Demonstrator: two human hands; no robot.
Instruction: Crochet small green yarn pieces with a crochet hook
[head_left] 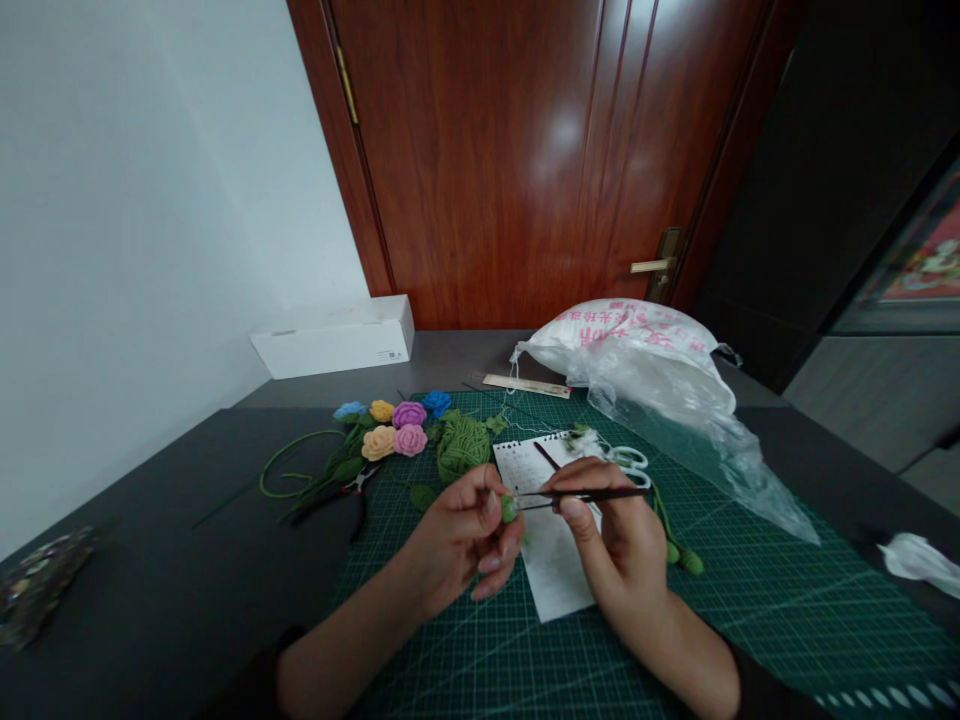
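Between the thumb and fingers of my left hand [457,535] is a small green crocheted piece [509,510]. My right hand [626,540] grips dark tweezers [607,494], whose two tips reach to the green piece; whether they pinch anything there is too small to tell. Under both hands lies a sheet of notebook paper [559,575] with writing on it. A ball of green yarn [463,447] sits just beyond my left hand. Close to my right hand are white-handled scissors [628,460], white fluffy stuffing [586,444] and a green stem with small buds [690,562].
A green cutting mat [465,655] covers the table's middle. Crocheted flowers [409,440] and pliers [358,482] lie to the left. Further back are a white box [334,340], a wooden ruler [527,385] and a large plastic bag [652,350]. A crumpled tissue [921,562] rests at far right.
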